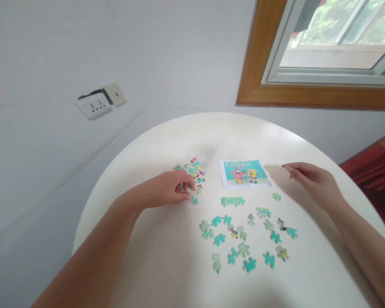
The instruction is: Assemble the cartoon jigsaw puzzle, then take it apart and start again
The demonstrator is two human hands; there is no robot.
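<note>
My left hand (176,187) is curled over the left side of a pile of small, colourful jigsaw pieces (197,173). Its thumb and fingers are apart, and pink pieces show between them; whether it touches these is unclear. To the right of the printed picture, my right hand (312,182) hovers above the table with thumb and fingers pinched together. What the pinch holds, if anything, is too small to make out. The picture sheet (245,174) shows cartoon figures on a turquoise ground. Just below it lies a joined strip of jigsaw pieces (232,201).
Several loose turquoise and pale green jigsaw pieces (250,264) are spread over the near part of the round white table (167,261). A single piece (276,196) lies near my right hand. Behind the table are a wall with a socket (94,105) and a wood-framed window (314,96).
</note>
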